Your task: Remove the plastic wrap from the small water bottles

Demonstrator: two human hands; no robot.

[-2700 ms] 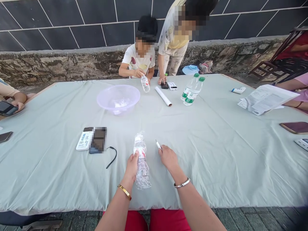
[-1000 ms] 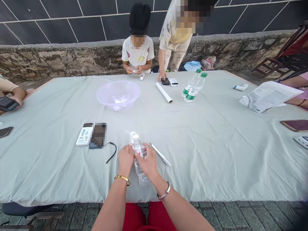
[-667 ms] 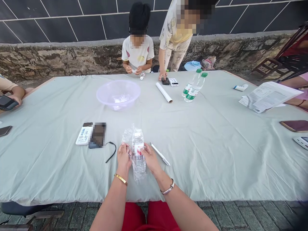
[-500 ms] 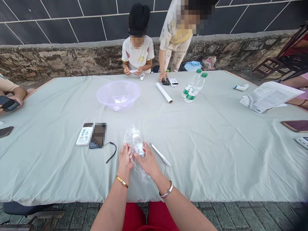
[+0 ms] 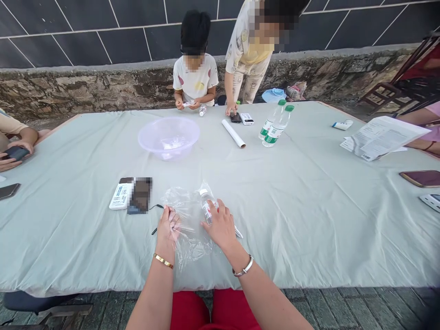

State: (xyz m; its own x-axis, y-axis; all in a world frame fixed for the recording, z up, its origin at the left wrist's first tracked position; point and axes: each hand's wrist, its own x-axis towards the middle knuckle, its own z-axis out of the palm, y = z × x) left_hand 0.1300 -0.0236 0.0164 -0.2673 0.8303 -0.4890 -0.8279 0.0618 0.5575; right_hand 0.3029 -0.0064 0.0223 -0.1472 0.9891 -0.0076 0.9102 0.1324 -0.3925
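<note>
- The left hand (image 5: 168,227) has its fingers curled in, pinching a gathered edge of clear plastic film (image 5: 187,220).
- The right hand (image 5: 220,224) has its fingers spread and loosely bent over a small bottle (image 5: 207,208); whether they grip it or only rest on it, I cannot tell.
- The bottle is near the middle of the table's near side, right of the left hand, with film around it and its near end hidden by the right hand.
- Its white cap (image 5: 203,192) points to the far side and slightly left; its long axis runs mostly near to far.
- The film stretches left to right between the hands.
- A pen (image 5: 238,232) shows partly beyond the right hand's right edge.
- A black strap (image 5: 154,231) lies just left of the left hand, on the cloth (image 5: 309,220).
</note>
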